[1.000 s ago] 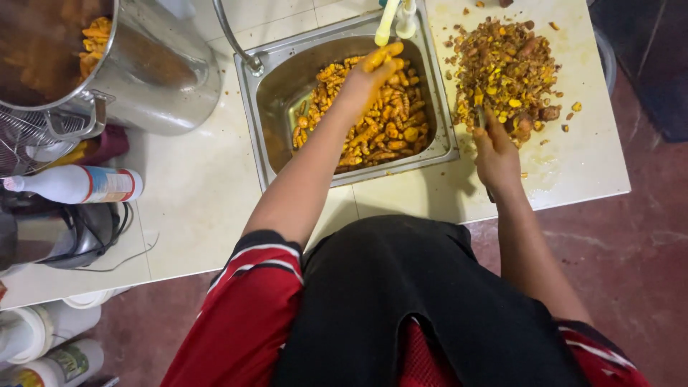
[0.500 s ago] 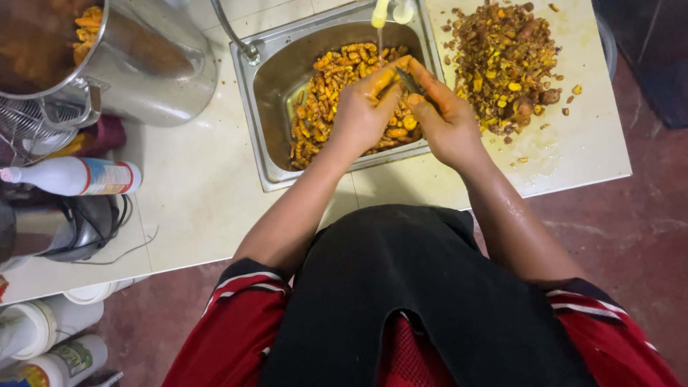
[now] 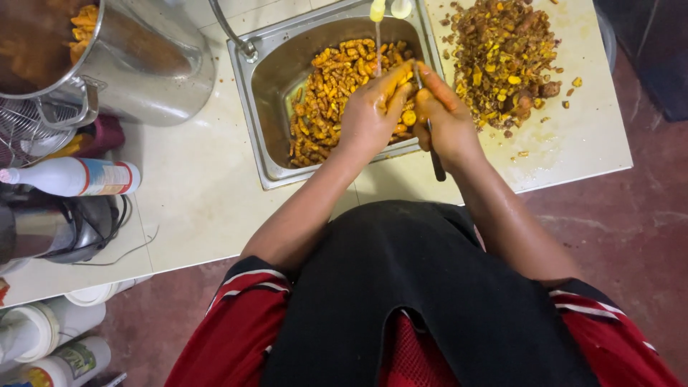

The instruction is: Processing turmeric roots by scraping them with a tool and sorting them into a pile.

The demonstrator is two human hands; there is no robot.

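My left hand holds a small orange root piece over the front edge of the steel sink. My right hand grips a knife whose blade meets that piece and whose handle points back toward me. Both hands are stained yellow. The sink holds a heap of orange root pieces. A thin stream of water falls from the tap just beyond my hands.
A pile of brown and yellow peelings lies on the white counter right of the sink. A large steel pot stands at the left, with a white bottle, a dark appliance and more bottles below.
My right hand came off the peelings pile and met my left hand over the sink; the left hand drew back from the heap with a root piece.
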